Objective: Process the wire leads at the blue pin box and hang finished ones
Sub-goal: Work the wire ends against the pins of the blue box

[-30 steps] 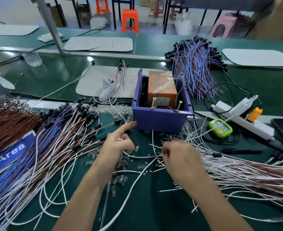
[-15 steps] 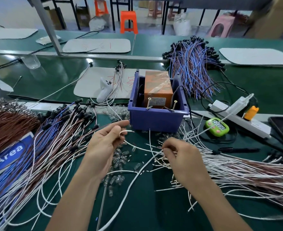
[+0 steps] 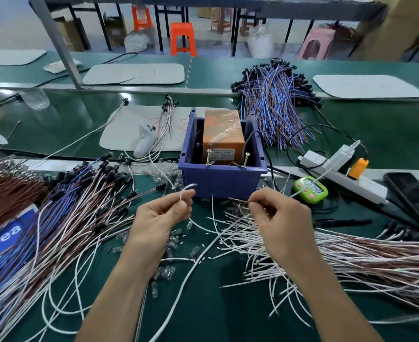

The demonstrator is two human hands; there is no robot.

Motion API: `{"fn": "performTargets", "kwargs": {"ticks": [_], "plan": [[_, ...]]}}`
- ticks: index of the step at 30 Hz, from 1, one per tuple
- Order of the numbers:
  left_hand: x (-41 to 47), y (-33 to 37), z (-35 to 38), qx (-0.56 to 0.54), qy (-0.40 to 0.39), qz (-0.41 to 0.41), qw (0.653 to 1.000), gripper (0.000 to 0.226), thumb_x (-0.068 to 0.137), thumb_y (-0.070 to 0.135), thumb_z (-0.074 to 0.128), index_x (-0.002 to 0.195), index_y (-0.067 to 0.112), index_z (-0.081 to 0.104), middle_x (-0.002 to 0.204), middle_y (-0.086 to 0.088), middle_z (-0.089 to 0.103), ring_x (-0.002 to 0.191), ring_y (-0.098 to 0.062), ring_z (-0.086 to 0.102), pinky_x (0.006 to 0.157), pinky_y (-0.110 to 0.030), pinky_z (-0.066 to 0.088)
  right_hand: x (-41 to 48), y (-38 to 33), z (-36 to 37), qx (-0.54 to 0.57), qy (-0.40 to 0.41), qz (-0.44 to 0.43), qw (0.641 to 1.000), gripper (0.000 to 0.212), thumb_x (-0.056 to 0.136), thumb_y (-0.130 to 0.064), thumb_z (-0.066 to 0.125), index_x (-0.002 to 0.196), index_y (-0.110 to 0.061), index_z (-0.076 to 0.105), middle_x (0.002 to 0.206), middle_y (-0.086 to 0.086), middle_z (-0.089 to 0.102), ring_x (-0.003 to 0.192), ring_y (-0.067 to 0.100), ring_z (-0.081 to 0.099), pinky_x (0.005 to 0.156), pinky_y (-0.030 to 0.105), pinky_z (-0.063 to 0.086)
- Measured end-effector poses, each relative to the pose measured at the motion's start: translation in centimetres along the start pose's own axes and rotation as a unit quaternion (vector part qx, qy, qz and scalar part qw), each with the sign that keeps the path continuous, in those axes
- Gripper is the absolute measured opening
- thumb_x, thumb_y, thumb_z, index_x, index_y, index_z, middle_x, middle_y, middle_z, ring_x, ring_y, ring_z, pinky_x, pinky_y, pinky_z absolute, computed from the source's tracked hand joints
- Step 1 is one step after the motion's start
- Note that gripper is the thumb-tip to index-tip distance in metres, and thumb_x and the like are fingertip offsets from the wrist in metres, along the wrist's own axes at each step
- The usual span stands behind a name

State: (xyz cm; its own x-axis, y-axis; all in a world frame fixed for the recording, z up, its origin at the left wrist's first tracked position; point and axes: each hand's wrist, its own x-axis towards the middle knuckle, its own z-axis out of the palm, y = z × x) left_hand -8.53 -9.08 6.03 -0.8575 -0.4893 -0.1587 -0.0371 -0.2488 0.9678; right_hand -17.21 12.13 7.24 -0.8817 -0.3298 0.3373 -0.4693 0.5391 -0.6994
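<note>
The blue pin box [image 3: 222, 180] stands mid-table with an orange block [image 3: 222, 134] inside and two brass pins [image 3: 246, 159] rising from its front rim. My left hand [image 3: 161, 215] pinches a white wire lead [image 3: 185, 191] whose end curls up just in front of the box. My right hand [image 3: 277, 215] pinches a thin brown wire end [image 3: 238, 199] between thumb and forefinger, a little below the box's front wall. Both hands hover above loose white leads [image 3: 238, 233].
Blue, brown and white leads with black ends [image 3: 63, 218] pile at the left. White-brown leads [image 3: 366, 257] fan out on the right. Small clear bulbs [image 3: 176, 240] lie scattered between my hands. A green timer [image 3: 310, 188], a power strip [image 3: 336, 169], a phone [image 3: 410, 193] sit right.
Both hands have lifted off the table toward the box. My left hand picked up the white lead; my right hand drew a brown wire end up from the pile.
</note>
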Motion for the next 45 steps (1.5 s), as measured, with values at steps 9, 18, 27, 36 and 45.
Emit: {"fn": "performTargets", "kwargs": {"ticks": [9,18,27,36,45], "plan": [[0.7,2.5,2.3,0.212,0.1,0.108,0.966,0.023,0.089,0.02,0.08,0.078,0.04,0.081,0.059,-0.002,0.072,0.044,-0.016,0.063,0.042,-0.03,0.054,3.1,-0.6,-2.1,-0.069,0.128,-0.072,0.987,0.015,0.085,-0.007,0.078,0.084,-0.021,0.072,0.074,-0.004,0.067,0.069,0.018,0.058,0.066,0.031,0.045],[1.9,3.5,3.8,0.342,0.194,0.106,0.913,0.027,0.085,0.032,0.075,0.06,0.035,0.07,0.052,0.016,0.066,0.048,-0.005,0.063,0.056,-0.029,0.056,5.1,-1.1,-1.4,-0.071,0.124,-0.047,0.989,0.011,0.089,-0.014,0.075,0.08,-0.021,0.071,0.068,-0.005,0.067,0.067,0.022,0.061,0.064,0.034,0.05],[2.2,3.1,3.7,0.333,0.204,0.097,0.915,0.02,0.086,0.032,0.072,0.066,0.033,0.073,0.052,0.014,0.067,0.044,-0.006,0.061,0.052,-0.025,0.05,5.3,-1.0,-1.3,-0.095,0.148,0.004,0.984,0.014,0.087,-0.019,0.076,0.075,-0.019,0.07,0.058,-0.008,0.064,0.054,0.02,0.06,0.058,0.033,0.052],[2.0,2.7,3.7,0.285,0.153,0.132,0.937,0.019,0.089,0.03,0.074,0.07,0.034,0.076,0.053,0.008,0.068,0.04,-0.008,0.06,0.042,-0.027,0.053,4.5,-2.1,-0.6,-0.082,0.108,-0.022,0.991,0.016,0.083,-0.018,0.078,0.072,-0.021,0.068,0.055,-0.014,0.055,0.062,0.013,0.053,0.054,0.02,0.033],[1.3,2.1,2.6,0.168,0.062,0.125,0.976,0.007,0.085,0.028,0.078,0.08,0.028,0.082,0.051,-0.004,0.063,0.042,-0.013,0.052,0.04,-0.022,0.041,3.2,-2.4,-0.8,-0.017,0.021,-0.06,0.998,0.014,0.084,-0.017,0.08,0.076,-0.023,0.07,0.06,-0.013,0.063,0.064,0.011,0.059,0.058,0.015,0.043]]}}
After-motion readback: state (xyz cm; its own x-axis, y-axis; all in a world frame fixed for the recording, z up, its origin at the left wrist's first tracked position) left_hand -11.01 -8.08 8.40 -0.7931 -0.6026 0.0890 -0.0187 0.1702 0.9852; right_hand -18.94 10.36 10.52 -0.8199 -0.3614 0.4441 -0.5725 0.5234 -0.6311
